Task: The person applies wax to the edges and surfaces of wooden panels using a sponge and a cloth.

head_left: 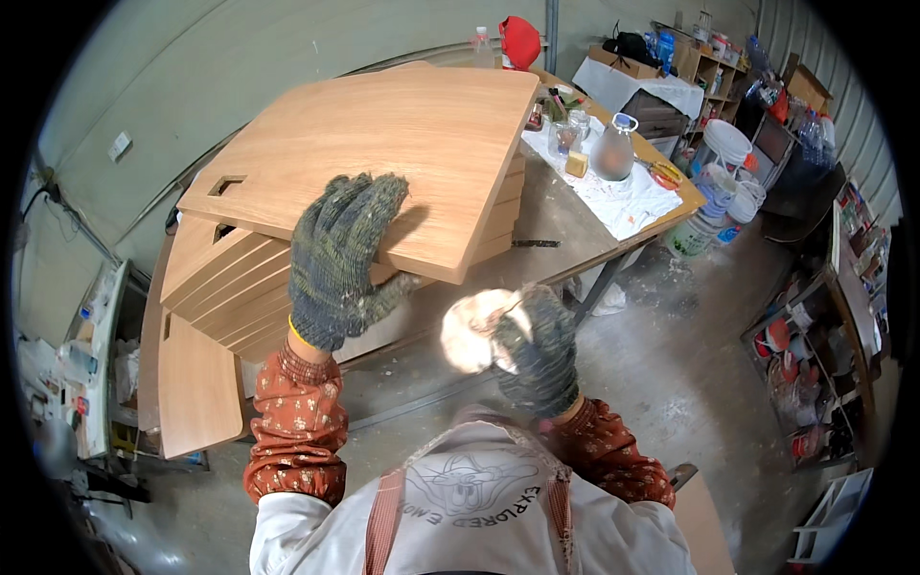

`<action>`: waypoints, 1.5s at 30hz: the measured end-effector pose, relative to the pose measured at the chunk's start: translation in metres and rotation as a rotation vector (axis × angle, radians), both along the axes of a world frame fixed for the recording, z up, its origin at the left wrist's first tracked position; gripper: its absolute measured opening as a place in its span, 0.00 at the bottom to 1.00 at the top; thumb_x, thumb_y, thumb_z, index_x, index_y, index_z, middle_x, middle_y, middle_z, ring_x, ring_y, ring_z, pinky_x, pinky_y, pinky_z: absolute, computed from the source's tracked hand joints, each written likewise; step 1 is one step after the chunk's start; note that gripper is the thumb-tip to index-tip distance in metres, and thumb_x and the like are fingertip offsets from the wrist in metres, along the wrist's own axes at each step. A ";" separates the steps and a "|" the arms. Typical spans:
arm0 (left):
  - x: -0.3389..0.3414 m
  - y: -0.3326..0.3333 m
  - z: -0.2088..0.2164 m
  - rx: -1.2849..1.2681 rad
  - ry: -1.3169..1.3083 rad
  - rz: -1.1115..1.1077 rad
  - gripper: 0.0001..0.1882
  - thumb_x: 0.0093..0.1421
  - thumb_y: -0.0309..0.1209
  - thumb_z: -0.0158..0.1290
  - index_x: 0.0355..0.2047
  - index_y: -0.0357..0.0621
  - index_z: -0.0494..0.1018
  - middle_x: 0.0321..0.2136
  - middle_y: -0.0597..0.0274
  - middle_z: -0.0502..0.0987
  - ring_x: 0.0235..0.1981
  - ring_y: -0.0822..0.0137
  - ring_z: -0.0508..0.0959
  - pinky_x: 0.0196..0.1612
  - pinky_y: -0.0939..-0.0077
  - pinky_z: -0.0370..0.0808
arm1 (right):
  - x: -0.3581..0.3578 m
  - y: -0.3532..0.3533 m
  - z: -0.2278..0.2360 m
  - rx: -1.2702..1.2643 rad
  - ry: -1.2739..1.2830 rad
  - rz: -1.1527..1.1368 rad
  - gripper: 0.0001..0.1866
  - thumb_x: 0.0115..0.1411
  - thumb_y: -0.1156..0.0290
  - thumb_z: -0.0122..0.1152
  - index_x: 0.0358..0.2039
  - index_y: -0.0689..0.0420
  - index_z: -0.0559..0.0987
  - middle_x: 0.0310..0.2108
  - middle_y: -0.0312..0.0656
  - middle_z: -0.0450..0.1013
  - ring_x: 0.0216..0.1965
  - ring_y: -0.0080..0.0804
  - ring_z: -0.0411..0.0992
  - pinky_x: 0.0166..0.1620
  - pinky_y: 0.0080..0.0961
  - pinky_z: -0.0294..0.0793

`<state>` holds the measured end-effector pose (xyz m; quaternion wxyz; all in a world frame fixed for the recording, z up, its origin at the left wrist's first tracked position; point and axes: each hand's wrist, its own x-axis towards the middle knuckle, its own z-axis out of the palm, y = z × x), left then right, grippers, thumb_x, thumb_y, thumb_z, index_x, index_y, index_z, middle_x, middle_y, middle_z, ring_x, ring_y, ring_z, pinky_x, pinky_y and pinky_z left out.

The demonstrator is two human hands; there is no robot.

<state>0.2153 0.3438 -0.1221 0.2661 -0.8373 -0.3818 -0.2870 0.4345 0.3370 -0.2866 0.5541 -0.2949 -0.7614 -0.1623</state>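
My left hand (pixel 340 264), in a dark green knit glove, is at the near edge of a light wood-grain panel (pixel 383 134). Its fingers reach over the top face and the thumb sits below the edge. That panel lies askew on a stack of similar panels (pixel 235 287), its near right corner overhanging. A small rectangular cutout (pixel 227 186) shows near its left end. Off the panel's near right corner, my right hand (pixel 541 355), gloved alike, is closed round a crumpled whitish cloth (pixel 479 331). The cloth is slightly blurred.
The stack rests on a worktable (pixel 575 216). At its right end, a white sheet (pixel 623 206) carries a handled jug (pixel 615 149), scissors (pixel 664 175) and a yellowish block (pixel 577 164). White buckets (pixel 728 144) stand beyond. Cluttered shelving (pixel 805 355) is at the right, another bench (pixel 101 355) at the left.
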 end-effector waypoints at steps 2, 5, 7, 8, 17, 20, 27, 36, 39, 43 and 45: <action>0.007 -0.005 -0.003 0.003 -0.024 -0.030 0.39 0.45 0.47 0.63 0.55 0.44 0.65 0.57 0.57 0.67 0.58 0.54 0.65 0.62 0.52 0.57 | 0.002 0.002 -0.022 -0.204 0.101 0.012 0.23 0.50 0.70 0.64 0.48 0.51 0.72 0.45 0.49 0.69 0.47 0.51 0.68 0.48 0.44 0.71; 0.030 -0.015 -0.014 0.105 -0.048 -0.017 0.43 0.43 0.48 0.66 0.55 0.40 0.65 0.56 0.54 0.67 0.61 0.53 0.63 0.65 0.51 0.50 | -0.002 0.001 -0.016 -0.156 0.189 -0.036 0.25 0.48 0.70 0.67 0.48 0.52 0.71 0.47 0.51 0.67 0.48 0.51 0.68 0.47 0.44 0.71; 0.038 -0.013 -0.020 0.133 -0.113 -0.043 0.43 0.43 0.47 0.67 0.56 0.40 0.64 0.54 0.54 0.69 0.61 0.51 0.62 0.65 0.50 0.49 | -0.003 0.004 -0.022 -0.234 0.191 0.006 0.25 0.49 0.70 0.67 0.49 0.52 0.71 0.48 0.51 0.66 0.48 0.51 0.68 0.48 0.43 0.71; 0.041 -0.011 -0.025 0.143 -0.152 -0.052 0.43 0.43 0.47 0.67 0.56 0.40 0.63 0.53 0.53 0.70 0.60 0.51 0.62 0.65 0.50 0.48 | -0.003 0.003 -0.019 -0.277 0.185 0.030 0.25 0.49 0.70 0.67 0.49 0.52 0.71 0.48 0.51 0.66 0.48 0.51 0.68 0.48 0.43 0.71; 0.059 -0.001 -0.038 0.176 -0.349 -0.095 0.33 0.43 0.24 0.64 0.52 0.37 0.67 0.41 0.56 0.76 0.55 0.53 0.68 0.62 0.54 0.56 | 0.018 -0.014 -0.019 -0.435 0.282 0.063 0.31 0.47 0.70 0.70 0.52 0.52 0.69 0.53 0.52 0.64 0.53 0.51 0.65 0.56 0.45 0.64; 0.056 0.003 -0.046 0.132 -0.460 -0.172 0.27 0.44 0.23 0.63 0.47 0.35 0.70 0.39 0.56 0.76 0.52 0.57 0.70 0.60 0.58 0.60 | 0.019 -0.016 -0.018 -0.415 0.262 0.053 0.33 0.45 0.70 0.71 0.53 0.51 0.69 0.55 0.53 0.63 0.54 0.52 0.63 0.56 0.44 0.64; 0.056 0.003 -0.047 0.172 -0.385 -0.143 0.40 0.46 0.23 0.61 0.59 0.29 0.55 0.40 0.56 0.76 0.49 0.60 0.72 0.58 0.62 0.63 | 0.022 -0.020 -0.020 -0.461 0.259 0.055 0.35 0.44 0.69 0.72 0.54 0.52 0.69 0.56 0.53 0.62 0.56 0.52 0.62 0.56 0.43 0.65; 0.050 -0.002 -0.036 0.170 -0.303 -0.123 0.25 0.39 0.29 0.68 0.40 0.44 0.74 0.37 0.58 0.76 0.44 0.59 0.75 0.62 0.50 0.56 | 0.022 -0.014 -0.021 -0.484 0.247 0.110 0.36 0.44 0.68 0.73 0.54 0.53 0.68 0.54 0.52 0.63 0.55 0.49 0.63 0.56 0.41 0.66; 0.045 0.000 -0.036 0.150 -0.323 -0.162 0.24 0.40 0.30 0.68 0.40 0.46 0.74 0.37 0.58 0.76 0.43 0.58 0.75 0.62 0.48 0.55 | 0.016 -0.012 -0.024 -0.497 0.217 0.135 0.36 0.43 0.66 0.74 0.53 0.54 0.68 0.54 0.52 0.63 0.54 0.49 0.64 0.56 0.41 0.65; 0.042 0.001 -0.038 0.105 -0.396 -0.202 0.23 0.40 0.30 0.68 0.39 0.46 0.75 0.37 0.60 0.77 0.44 0.57 0.75 0.62 0.48 0.55 | 0.012 -0.019 -0.017 -0.435 0.131 0.049 0.36 0.43 0.64 0.74 0.53 0.55 0.68 0.54 0.53 0.63 0.53 0.51 0.64 0.55 0.43 0.65; 0.040 0.002 -0.038 0.121 -0.379 -0.250 0.23 0.40 0.30 0.67 0.39 0.47 0.75 0.38 0.61 0.77 0.44 0.57 0.75 0.62 0.48 0.56 | 0.011 -0.019 -0.021 -0.421 0.132 0.059 0.36 0.43 0.64 0.74 0.53 0.55 0.67 0.54 0.54 0.63 0.53 0.52 0.64 0.55 0.43 0.65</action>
